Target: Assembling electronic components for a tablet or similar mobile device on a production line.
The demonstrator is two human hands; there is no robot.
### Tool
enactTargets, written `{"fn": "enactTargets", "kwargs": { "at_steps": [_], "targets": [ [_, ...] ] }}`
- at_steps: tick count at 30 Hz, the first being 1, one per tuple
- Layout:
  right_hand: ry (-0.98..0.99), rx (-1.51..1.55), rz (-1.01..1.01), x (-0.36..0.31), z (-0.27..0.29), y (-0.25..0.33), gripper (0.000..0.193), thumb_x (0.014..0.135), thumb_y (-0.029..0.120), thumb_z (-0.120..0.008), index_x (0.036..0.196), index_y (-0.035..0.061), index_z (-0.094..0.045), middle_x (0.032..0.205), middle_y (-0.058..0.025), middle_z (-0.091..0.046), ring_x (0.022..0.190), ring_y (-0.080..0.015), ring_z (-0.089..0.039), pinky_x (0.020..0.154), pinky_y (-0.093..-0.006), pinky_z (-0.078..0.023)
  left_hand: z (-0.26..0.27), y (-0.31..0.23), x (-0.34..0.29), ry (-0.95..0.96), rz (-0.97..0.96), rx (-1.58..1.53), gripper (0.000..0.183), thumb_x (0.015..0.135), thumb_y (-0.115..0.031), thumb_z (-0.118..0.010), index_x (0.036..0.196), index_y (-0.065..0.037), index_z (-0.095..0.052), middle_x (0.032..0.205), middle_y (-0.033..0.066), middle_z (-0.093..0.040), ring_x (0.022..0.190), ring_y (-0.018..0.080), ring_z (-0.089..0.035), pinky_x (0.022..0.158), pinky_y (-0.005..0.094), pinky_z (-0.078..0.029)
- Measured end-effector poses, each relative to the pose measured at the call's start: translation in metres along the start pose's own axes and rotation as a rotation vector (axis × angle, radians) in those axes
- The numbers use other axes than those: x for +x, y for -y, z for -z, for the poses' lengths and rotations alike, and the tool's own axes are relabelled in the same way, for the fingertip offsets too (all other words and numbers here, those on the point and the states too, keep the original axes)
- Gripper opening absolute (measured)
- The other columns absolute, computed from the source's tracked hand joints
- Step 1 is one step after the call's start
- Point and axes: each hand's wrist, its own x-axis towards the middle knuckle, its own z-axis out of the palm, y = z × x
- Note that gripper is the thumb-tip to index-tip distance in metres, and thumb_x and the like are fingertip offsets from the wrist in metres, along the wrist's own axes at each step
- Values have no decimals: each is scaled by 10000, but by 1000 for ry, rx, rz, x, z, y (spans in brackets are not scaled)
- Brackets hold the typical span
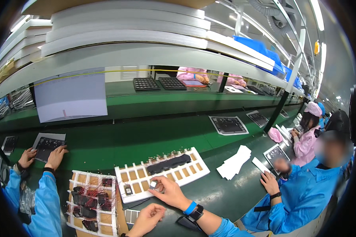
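Between the fingertips of my right hand point(171, 192) is a small square part point(153, 184), dark with a pale face. The hand is above the near edge of a white foam tray point(203, 168), whose compartments have brown bottoms. One similar square part point(127, 189) sits in a compartment at the tray's left end. Across its middle lies a long black strip point(169, 164). Nearer to me, my left hand point(148, 218) is closed with fingers curled together; whatever it may hold is hidden. Beside it lies a pale card with rectangular panels point(131, 216).
Left of my hands, another foam tray point(114, 197) holds black parts with red wires point(85, 201). White sheets point(234, 162) lie right. Co-workers' hands point(55, 157) point(269, 183) work on flat black panels at both sides. A loaded shelf point(146, 55) spans overhead.
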Motion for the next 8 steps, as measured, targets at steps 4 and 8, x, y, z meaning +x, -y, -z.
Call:
{"fn": "enactTargets", "kwargs": {
  "at_steps": [4,8],
  "targets": [
    [9,-43,19,0,-5,-3,443,868,224,-816,1227,36,-635,912,-101,-686,776,-203,-681,703,-342,-564,13,15,4,64,-13,-34,252,1035,-248,-597,1162,-53,-693,993,38,-727,927,151,-685,827,320,-560],
    [45,-53,58,12,-37,-9,448,856,210,-809,1241,51,-645,909,-99,-678,805,-216,-663,710,-347,-553,43,6,-12,101,-72,-57,250,1031,-242,-642,1193,-54,-664,1040,24,-699,955,114,-651,840,287,-539]
  ]
}}
